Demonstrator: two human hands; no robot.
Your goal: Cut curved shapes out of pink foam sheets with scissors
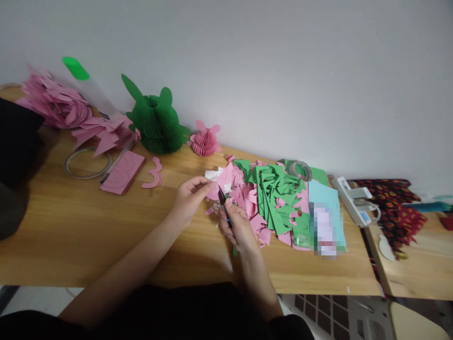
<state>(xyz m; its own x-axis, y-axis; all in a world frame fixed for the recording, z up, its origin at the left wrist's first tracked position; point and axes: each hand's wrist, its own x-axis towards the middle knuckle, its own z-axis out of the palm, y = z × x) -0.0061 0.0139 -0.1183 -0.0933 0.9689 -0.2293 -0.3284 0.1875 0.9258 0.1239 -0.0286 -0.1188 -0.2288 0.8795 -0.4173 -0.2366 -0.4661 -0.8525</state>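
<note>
My left hand (194,196) pinches a piece of pink paper (223,175) between thumb and fingertips, just above the wooden table. Closed around dark scissors (222,196), my right hand (238,222) is close beside it, with the blades pointing up at the paper's edge. My fingers cover most of the scissors' handles. Right behind and beside both hands lies a heap of pink paper scraps (247,196) and green paper strips (274,198). To the left are curved pink cut-outs (154,174) and a pink paper stack (123,172) with drawn outlines.
Against the wall stand a green honeycomb paper figure (155,123) and a smaller pink one (206,140). Pink folded paper (56,101) and a tape roll (88,163) lie left. Another tape roll (300,170), light-blue paper (323,191) and a power strip (352,200) are right.
</note>
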